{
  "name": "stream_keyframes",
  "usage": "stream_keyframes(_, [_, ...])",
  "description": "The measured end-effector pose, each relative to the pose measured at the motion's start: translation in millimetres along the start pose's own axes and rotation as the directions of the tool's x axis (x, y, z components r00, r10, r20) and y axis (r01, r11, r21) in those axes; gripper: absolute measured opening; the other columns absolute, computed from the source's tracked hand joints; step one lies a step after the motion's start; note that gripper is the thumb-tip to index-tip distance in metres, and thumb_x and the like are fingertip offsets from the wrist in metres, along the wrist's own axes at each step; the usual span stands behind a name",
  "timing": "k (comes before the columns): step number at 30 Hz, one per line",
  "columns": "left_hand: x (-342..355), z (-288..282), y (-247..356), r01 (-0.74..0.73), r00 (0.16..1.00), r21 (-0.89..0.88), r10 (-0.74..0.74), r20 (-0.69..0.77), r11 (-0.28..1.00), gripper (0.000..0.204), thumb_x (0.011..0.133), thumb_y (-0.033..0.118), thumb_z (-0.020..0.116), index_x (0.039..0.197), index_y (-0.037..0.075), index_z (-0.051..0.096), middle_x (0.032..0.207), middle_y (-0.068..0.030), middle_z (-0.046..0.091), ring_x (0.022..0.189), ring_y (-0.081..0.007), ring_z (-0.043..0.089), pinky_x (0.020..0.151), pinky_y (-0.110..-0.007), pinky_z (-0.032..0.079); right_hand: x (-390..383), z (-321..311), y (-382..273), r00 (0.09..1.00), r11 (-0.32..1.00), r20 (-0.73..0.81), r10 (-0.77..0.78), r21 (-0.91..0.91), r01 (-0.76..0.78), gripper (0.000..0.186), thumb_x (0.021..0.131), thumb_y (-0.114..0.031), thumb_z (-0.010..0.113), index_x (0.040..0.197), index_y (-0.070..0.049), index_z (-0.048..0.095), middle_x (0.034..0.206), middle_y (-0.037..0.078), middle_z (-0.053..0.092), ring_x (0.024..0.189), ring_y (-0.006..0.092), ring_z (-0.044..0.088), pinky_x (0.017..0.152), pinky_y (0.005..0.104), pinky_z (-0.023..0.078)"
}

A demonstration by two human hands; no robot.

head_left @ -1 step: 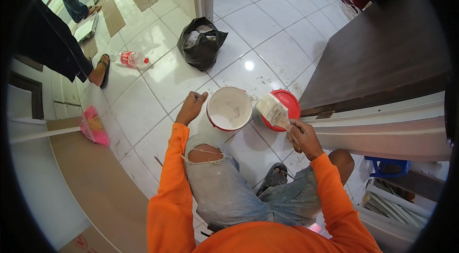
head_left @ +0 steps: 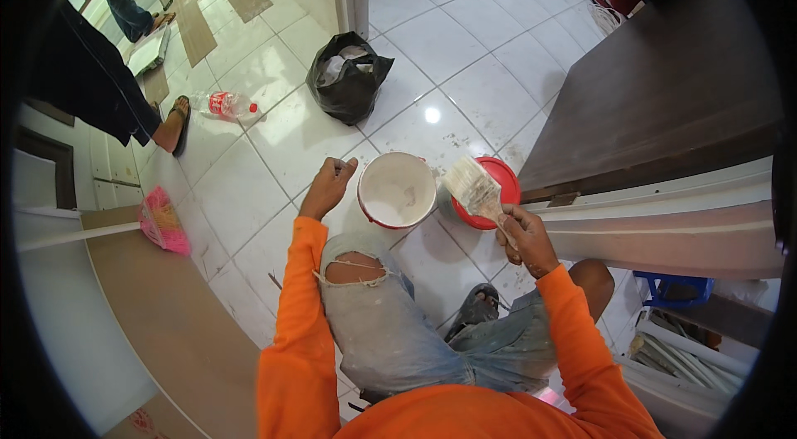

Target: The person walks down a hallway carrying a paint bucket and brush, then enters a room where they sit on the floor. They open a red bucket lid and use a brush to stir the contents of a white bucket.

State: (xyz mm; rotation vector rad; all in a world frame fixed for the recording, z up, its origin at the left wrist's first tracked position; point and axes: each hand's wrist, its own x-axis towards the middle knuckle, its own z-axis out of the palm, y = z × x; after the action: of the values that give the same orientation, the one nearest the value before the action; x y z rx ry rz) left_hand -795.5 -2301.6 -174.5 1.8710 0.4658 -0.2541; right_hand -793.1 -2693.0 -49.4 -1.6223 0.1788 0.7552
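My right hand grips the wooden handle of a wide paintbrush. Its pale, paint-caked bristles point up and left over the red lid of a bucket, covering part of it. Just left of that stands an open bucket, white inside with a thin whitish coat and red at its lower edge. Beside this bucket's left rim is my left hand, its fingers curled in a pinch. Whatever those fingers may hold is hidden.
A black plastic bag of rubbish and a plastic bottle rest on the tiles ahead. Another person's sandalled foot is at left, near a pink-wrapped broom. A dark panel and blue stool are at right.
The brush has turned slightly in my right hand, showing more of the bristles' pale face. My left hand and the buckets look nearly the same.
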Motion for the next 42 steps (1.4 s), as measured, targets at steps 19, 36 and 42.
stream_keyframes(19, [-61.8, 101.7, 150.2, -0.025, 0.986, -0.767, 0.144, 0.088, 0.641, 0.025, 0.109, 0.028, 0.046, 0.11, 0.005, 0.053, 0.088, -0.0043, 0.058, 0.081, -0.0154, 0.063, 0.082, -0.036, 0.057, 148.7, -53.2, 11.7, 0.833, 0.542, -0.023, -0.552, -0.77, 0.338, 0.031, 0.092, -0.013, 0.055, 0.12, -0.005, 0.065, 0.119, 0.024, 0.064, 0.114, 0.0398, 0.061, 0.1, 0.0461, 0.049])
stream_keyframes(36, [13.5, 221.5, 73.9, -0.199, 0.977, 0.036, 0.195, 0.079, 0.979, 0.042, 0.09, 0.015, 0.067, 0.115, -0.009, 0.043, 0.111, -0.0332, 0.064, 0.104, -0.0473, 0.064, 0.091, -0.049, 0.05, 129.5, -92.8, 66.2, 0.946, 0.43, -0.321, -0.035, -0.859, -0.276, 0.07, 0.08, -0.036, 0.078, 0.13, 0.006, 0.05, 0.134, 0.029, 0.052, 0.124, 0.0414, 0.055, 0.105, 0.0475, 0.047])
stream_keyframes(42, [15.8, 246.0, 76.2, -0.215, 0.966, 0.201, 0.178, 0.185, 0.956, 0.042, 0.086, 0.008, 0.07, 0.115, -0.007, 0.044, 0.112, -0.0319, 0.065, 0.108, -0.0476, 0.064, 0.094, -0.051, 0.051, 100.0, -99.5, 120.5, 0.935, 0.44, -0.352, -0.051, -0.848, -0.295, 0.085, 0.078, -0.047, 0.079, 0.125, 0.015, 0.048, 0.124, 0.036, 0.059, 0.117, 0.046, 0.06, 0.1, 0.0481, 0.049])
